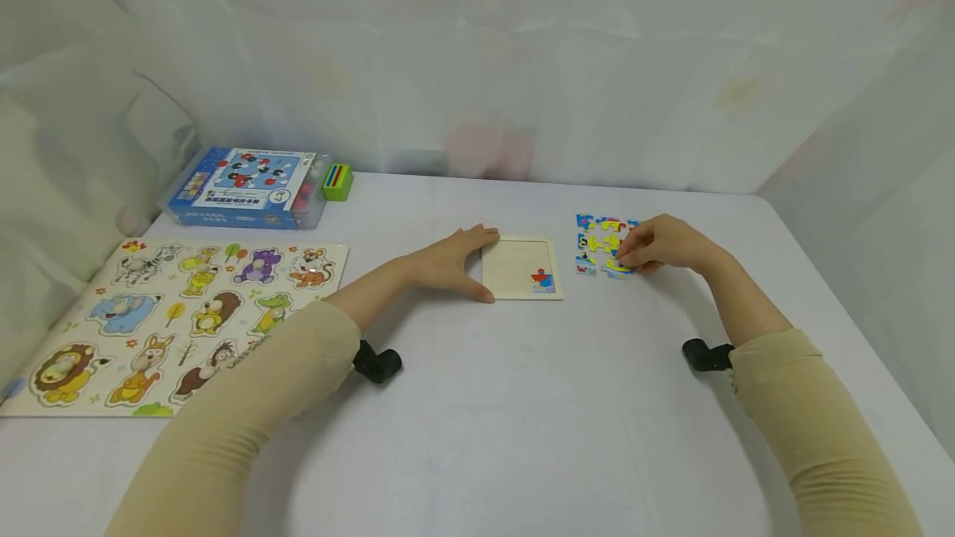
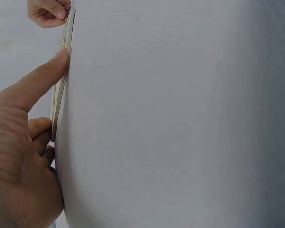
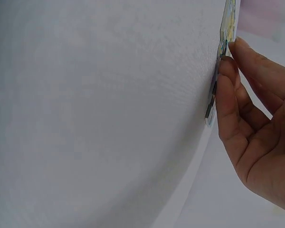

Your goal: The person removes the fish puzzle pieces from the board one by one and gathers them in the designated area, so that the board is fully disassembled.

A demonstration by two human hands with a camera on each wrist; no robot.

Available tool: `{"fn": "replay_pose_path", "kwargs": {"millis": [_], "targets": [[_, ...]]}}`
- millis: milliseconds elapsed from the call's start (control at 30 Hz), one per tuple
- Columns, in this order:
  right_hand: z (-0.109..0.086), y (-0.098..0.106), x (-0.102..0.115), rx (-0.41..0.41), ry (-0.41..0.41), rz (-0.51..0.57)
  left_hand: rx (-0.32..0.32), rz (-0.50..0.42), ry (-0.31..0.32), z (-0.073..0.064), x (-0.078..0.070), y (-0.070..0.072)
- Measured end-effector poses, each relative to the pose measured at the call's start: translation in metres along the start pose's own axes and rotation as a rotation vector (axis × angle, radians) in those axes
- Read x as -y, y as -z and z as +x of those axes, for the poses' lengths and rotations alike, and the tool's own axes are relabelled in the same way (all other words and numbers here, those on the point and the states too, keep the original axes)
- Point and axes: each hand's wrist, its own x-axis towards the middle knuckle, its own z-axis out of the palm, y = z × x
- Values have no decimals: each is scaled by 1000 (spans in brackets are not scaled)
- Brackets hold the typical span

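Observation:
A shallow wooden puzzle tray (image 1: 515, 268) lies mid-table with one printed jigsaw piece (image 1: 543, 281) in its lower right corner. My left hand (image 1: 446, 262) spreads along the tray's left side, thumb at the near corner and fingers at the far one. In the left wrist view the thumb (image 2: 42, 78) touches the tray's edge. Right of the tray lie several blue and yellow jigsaw pieces (image 1: 586, 244). Over their right side, my right hand (image 1: 664, 245) pinches a puzzle piece between thumb and fingertips; the fingers partly hide it. The right wrist view shows the pieces edge-on beside those fingertips.
On the left lies a large animal peg-puzzle board (image 1: 175, 312), partly covered by my left sleeve. Behind it sit a blue-labelled plastic box (image 1: 242, 189) and a small green block (image 1: 338, 182) with coloured stripes. White cloth hangs at the back and sides.

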Motion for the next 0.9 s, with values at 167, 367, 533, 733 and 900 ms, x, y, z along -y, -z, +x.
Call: {"fn": "replay_pose_path", "kwargs": {"millis": [167,367,533,733,900], "targets": [[2,1,2,-36,10,-8,-1,-2,5,0,0,0],[3,0,11,-58,32,-6,0,-2,4,1,1,0],[3,-6,23,-57,63,-3,3,-2,4,0,0,0],[4,-15,37,-37,121,12,0,-2,8,0,0,0],[7,-22,46,2,141,42,0,-8,7,-1,-1,0]]}}
